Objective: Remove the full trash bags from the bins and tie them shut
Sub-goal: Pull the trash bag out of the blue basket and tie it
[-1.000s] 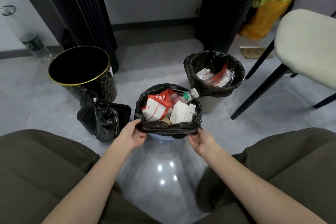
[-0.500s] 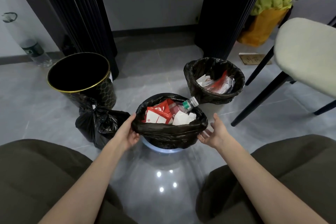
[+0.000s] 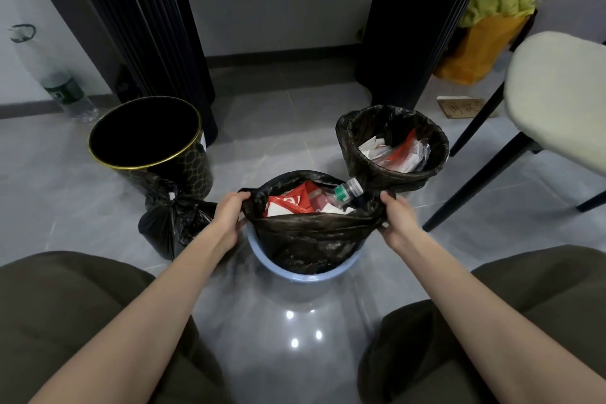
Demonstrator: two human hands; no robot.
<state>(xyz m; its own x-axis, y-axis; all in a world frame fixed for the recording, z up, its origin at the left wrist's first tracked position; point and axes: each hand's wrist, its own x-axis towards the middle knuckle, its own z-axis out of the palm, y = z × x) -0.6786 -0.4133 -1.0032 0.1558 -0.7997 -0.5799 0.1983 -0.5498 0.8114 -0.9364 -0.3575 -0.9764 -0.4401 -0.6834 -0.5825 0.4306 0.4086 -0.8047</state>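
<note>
A black trash bag [image 3: 308,239] full of red and white packaging and a green-capped bottle [image 3: 347,191] sits partly lifted in a pale blue bin [image 3: 295,272] in front of me. My left hand [image 3: 229,216] grips the bag's left edge and my right hand [image 3: 395,218] grips its right edge, pulling the top wide. Behind it to the right stands a second bin lined with a black bag [image 3: 393,147] holding wrappers. A tied black bag [image 3: 170,223] lies on the floor to the left.
A black bin with a gold rim [image 3: 147,138] stands empty at the left, behind the tied bag. A cream chair [image 3: 557,102] with black legs is at the right. A plastic bottle [image 3: 65,95] leans at the far left wall. My knees frame the floor below.
The bag's rim has come off the blue bin and risen. My right hand, open half a second ago, now grips the right edge; my left hand has moved up along the left edge.
</note>
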